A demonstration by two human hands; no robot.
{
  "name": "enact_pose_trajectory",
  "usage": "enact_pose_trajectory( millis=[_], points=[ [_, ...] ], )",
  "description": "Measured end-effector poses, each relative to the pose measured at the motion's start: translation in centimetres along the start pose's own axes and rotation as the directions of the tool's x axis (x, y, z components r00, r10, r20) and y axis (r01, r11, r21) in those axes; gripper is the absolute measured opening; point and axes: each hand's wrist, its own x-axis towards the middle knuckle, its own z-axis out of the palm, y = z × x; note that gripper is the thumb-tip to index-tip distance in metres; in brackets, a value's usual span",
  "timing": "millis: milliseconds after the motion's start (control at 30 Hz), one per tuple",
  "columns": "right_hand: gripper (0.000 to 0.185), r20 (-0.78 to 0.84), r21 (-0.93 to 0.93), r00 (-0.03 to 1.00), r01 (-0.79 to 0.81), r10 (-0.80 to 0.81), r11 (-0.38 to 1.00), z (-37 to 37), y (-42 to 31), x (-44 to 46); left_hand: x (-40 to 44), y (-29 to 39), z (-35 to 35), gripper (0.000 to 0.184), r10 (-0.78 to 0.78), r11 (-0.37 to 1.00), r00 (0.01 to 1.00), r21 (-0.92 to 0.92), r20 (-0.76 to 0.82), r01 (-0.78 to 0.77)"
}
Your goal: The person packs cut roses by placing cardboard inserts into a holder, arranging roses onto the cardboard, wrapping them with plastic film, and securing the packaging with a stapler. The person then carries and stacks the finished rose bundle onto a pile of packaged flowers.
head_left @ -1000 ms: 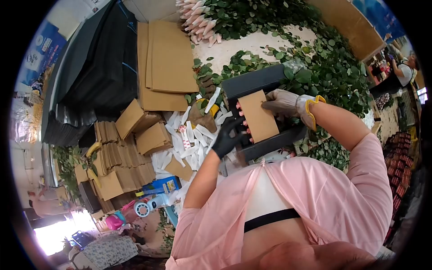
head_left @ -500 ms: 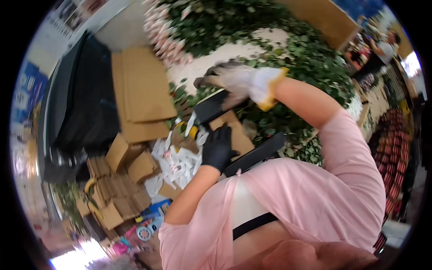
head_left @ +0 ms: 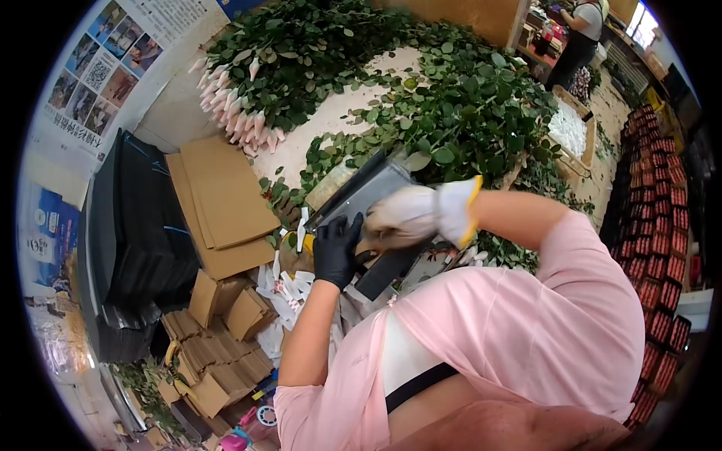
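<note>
In the head view, my left hand (head_left: 338, 252), in a black glove, rests at the left side of a dark folded sheet (head_left: 367, 188), its fingers stretched out and a little apart. My right hand (head_left: 402, 218), in a whitish glove with a yellow cuff edge, is closed over the sheet's near part, close to my left fingers; it is slightly blurred. Below my hands, a black flap (head_left: 380, 276) sticks out toward my body. What lies under my right palm is hidden.
Leafy stems (head_left: 444, 113) cover the bench, with pale pink wrapped flower heads (head_left: 237, 113) at left. Cardboard sheets (head_left: 226, 195), black stacked sheets (head_left: 143, 225), folded cardboard pieces (head_left: 218, 353) and white strips (head_left: 289, 297) lie left. Packed flower bundles (head_left: 654, 225) line the right; a person (head_left: 579, 37) stands beyond.
My right hand has come down from above the work toward my left hand. The dark sheet now covers the cardboard that showed between the black flaps. The view has shifted.
</note>
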Motion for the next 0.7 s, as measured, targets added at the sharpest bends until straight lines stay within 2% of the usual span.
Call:
enact_pose_trajectory(
  millis=[33,67,100,133,233,267,300,333,367,400,467,500,533,600,633,700],
  points=[
    [0.029,-0.259,0.009,0.952,0.172,-0.163,0.985,0.9,-0.4,-1.2,-0.3,-0.1,0.1,0.079,-0.003,1.0,1.0,-0.005,0.005,0.003],
    [0.031,-0.494,-0.029,0.814,0.336,-0.305,0.942,2.3,-1.3,-2.5,-0.6,0.1,0.2,0.075,-0.002,0.999,0.999,-0.035,-0.036,0.001],
    [0.048,-0.466,-0.368,0.839,0.105,-0.281,0.924,3.1,-2.5,-4.5,-0.6,0.4,0.2,0.071,-0.002,0.998,0.996,-0.063,-0.084,-0.003],
    [0.054,-0.46,-0.582,0.829,-0.012,-0.317,0.813,6.1,-1.9,-4.6,-0.7,0.8,0.2,0.071,-0.005,0.998,0.996,-0.065,-0.088,-0.001],
    [0.046,-0.536,-0.636,0.738,-0.035,-0.409,0.771,8.6,-1.5,-3.1,-1.2,1.0,0.6,0.065,-0.049,0.997,0.99,-0.058,-0.129,0.042],
    [0.036,-0.538,-0.702,0.72,-0.096,-0.439,0.705,8.3,-1.5,-2.1,-1.0,0.7,0.6,0.065,-0.057,0.997,0.989,-0.059,-0.136,0.049],
    [0.027,-0.539,-0.757,0.7,-0.159,-0.468,0.634,7.7,-2.0,-1.0,-0.9,0.3,0.6,0.061,-0.002,0.992,0.993,-0.122,-0.114,-0.012],
    [0.011,-0.566,-0.645,0.756,-0.157,-0.328,0.748,6.3,-2.7,-0.3,-0.7,-0.2,0.3,0.057,0.056,0.98,0.994,-0.183,-0.099,-0.073],
    [0.01,-0.496,-0.664,0.792,-0.081,-0.357,0.743,5.1,-2.4,0.2,-0.5,-0.8,-0.4,0.043,0.118,0.963,0.98,-0.223,-0.163,-0.153],
    [0.01,-0.428,-0.677,0.817,-0.007,-0.386,0.736,4.2,-2.1,1.0,-0.5,-1.6,-1.0,0.043,0.118,0.965,0.98,-0.212,-0.162,-0.151],
    [0.011,-0.438,-0.694,0.813,-0.035,-0.384,0.719,3.5,-1.1,2.7,-0.3,-3.4,-2.0,0.033,0.272,0.859,0.951,-0.409,-0.144,-0.308],
    [0.013,-0.406,-0.681,0.851,-0.038,-0.334,0.731,3.7,-0.1,3.6,-0.2,-4.6,-2.1,0.037,0.228,0.847,0.973,-0.498,0.031,-0.183],
    [0.015,-0.372,-0.669,0.884,-0.044,-0.282,0.742,3.8,1.0,4.4,-0.3,-5.0,-2.3,0.038,0.165,0.781,0.986,-0.616,0.039,-0.106],
    [0.016,-0.37,-0.446,0.929,-0.184,0.007,0.876,5.1,2.3,6.0,-0.1,-5.0,-2.9,0.045,0.14,0.769,0.982,-0.639,0.126,-0.028],
    [0.016,-0.367,-0.444,0.93,-0.178,0.003,0.878,5.5,3.0,6.2,-0.5,-4.4,-2.6,0.045,0.134,0.769,0.983,-0.638,0.128,-0.022],
    [0.021,-0.461,-0.481,0.881,-0.144,-0.11,0.865,5.9,4.4,6.5,-1.4,-2.1,-1.6,0.064,-0.005,0.836,0.988,-0.543,-0.155,-0.08]
  ],
)
